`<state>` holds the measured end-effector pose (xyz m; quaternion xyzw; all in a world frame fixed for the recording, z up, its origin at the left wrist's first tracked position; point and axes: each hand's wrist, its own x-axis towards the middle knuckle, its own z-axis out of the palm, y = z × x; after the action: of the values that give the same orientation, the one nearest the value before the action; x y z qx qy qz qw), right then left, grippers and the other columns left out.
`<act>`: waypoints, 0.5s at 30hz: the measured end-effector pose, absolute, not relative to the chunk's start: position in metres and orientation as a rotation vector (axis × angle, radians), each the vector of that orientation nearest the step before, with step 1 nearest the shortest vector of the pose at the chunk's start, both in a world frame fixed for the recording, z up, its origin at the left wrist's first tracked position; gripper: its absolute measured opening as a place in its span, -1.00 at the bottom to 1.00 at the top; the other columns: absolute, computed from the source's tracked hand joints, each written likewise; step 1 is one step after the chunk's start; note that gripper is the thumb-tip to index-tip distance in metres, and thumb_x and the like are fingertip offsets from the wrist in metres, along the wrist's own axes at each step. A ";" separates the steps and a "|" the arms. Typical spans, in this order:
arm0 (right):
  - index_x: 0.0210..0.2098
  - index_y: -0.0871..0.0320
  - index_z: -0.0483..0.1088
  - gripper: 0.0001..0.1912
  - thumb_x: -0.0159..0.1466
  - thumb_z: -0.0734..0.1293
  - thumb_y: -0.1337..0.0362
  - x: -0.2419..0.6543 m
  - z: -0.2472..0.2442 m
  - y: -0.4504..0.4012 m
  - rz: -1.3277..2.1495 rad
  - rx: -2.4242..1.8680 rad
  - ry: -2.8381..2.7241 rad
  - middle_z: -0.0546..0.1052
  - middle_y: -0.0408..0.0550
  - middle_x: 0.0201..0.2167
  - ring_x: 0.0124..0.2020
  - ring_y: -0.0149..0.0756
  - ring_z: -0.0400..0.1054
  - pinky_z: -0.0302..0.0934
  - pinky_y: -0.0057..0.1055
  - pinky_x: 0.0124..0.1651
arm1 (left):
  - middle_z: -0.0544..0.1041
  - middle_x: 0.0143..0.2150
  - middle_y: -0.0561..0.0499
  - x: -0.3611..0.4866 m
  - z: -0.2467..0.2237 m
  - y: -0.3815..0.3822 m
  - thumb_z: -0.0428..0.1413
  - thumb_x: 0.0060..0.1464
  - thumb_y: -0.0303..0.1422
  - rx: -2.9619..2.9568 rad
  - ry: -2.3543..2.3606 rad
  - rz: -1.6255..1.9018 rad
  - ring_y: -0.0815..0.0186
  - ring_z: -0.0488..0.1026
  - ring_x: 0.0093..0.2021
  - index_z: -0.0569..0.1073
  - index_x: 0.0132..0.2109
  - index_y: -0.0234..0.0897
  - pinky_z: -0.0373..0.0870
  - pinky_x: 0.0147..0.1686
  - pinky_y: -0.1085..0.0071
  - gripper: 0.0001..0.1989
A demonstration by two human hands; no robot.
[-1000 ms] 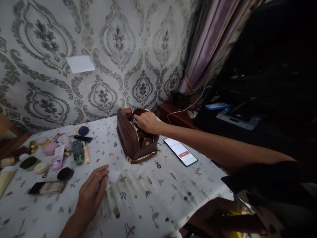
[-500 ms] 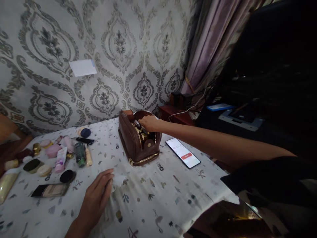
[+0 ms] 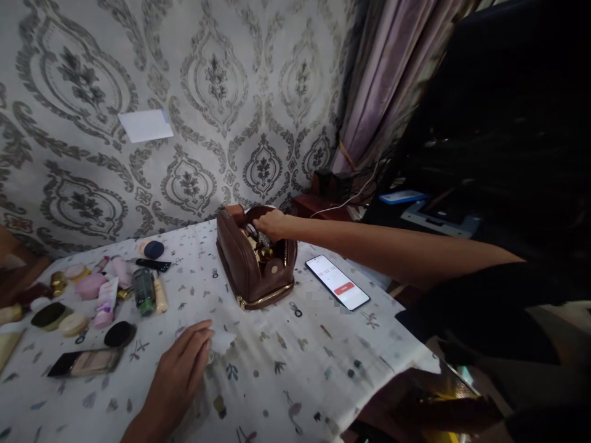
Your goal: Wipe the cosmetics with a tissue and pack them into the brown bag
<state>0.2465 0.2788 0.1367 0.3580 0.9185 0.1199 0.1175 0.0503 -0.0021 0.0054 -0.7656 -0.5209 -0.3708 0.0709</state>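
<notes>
A brown zippered cosmetic bag [image 3: 237, 267] stands open on the cloth-covered table, with gold-coloured and round items inside it. My right hand [image 3: 273, 224] reaches into its top, fingers closed. Just beneath those fingers a glittery silvery item [image 3: 263, 239] shows, but I cannot make out what they grip. Resting on the table in front of the bag, my left hand [image 3: 184, 363] has its fingers curled over a crumpled white tissue [image 3: 222, 343], part of which sticks out to the right.
Several cosmetics lie at the left, among them a foundation bottle [image 3: 87, 362], a pink-and-white tube [image 3: 106, 301], a green-capped bottle [image 3: 144, 292] and a black round lid [image 3: 120, 334]. A lit phone [image 3: 338, 283] lies right of the bag. Patterned wallpaper [image 3: 215, 80] rises behind.
The view has shifted slightly, moving the scene left. My right hand remains in the bag, where the glittery item now shows under its fingers. My left hand stays on the tissue.
</notes>
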 end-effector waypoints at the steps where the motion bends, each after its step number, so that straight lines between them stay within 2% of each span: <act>1: 0.09 0.36 0.37 -0.52 0.15 0.34 0.48 0.248 0.138 0.277 0.374 1.043 2.676 0.55 0.33 -0.05 0.02 0.03 0.46 0.33 -0.17 -0.02 | 0.59 -0.04 -0.09 0.050 0.004 -0.002 -0.03 0.27 -0.40 -2.306 -1.574 -1.102 0.26 0.58 -0.07 0.47 -0.06 -0.22 0.55 -0.07 0.42 -0.79; 3: 0.11 0.37 0.36 -0.52 0.19 0.31 0.48 0.249 0.140 0.274 0.403 1.027 2.655 0.54 0.35 -0.03 0.04 0.03 0.46 0.32 -0.17 -0.01 | 0.59 -0.05 -0.08 0.049 0.003 -0.001 -0.04 0.27 -0.40 -2.320 -1.578 -1.085 0.26 0.59 -0.08 0.47 -0.07 -0.21 0.55 -0.08 0.43 -0.79; 8: -0.01 0.33 0.48 -0.62 0.16 0.34 0.49 0.243 0.139 0.273 0.419 0.978 2.606 0.55 0.32 -0.03 0.04 0.01 0.46 0.32 -0.19 0.01 | 0.59 -0.07 -0.07 0.049 0.003 0.001 -0.05 0.29 -0.39 -2.324 -1.561 -1.055 0.29 0.59 -0.09 0.45 -0.08 -0.22 0.55 -0.08 0.44 -0.81; 15: 0.01 0.36 0.47 -0.65 0.25 0.26 0.47 0.243 0.129 0.274 0.429 0.988 2.621 0.56 0.35 -0.05 0.01 0.00 0.47 0.32 -0.20 -0.03 | 0.58 -0.07 -0.08 0.049 0.000 0.002 -0.06 0.30 -0.39 -2.350 -1.542 -1.002 0.28 0.59 -0.10 0.44 -0.06 -0.23 0.55 -0.09 0.43 -0.80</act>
<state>0.2430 0.2741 0.1294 0.3446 0.9139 0.1496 0.1536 0.0495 0.0016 0.0001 -0.7851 -0.5151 -0.3349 0.0785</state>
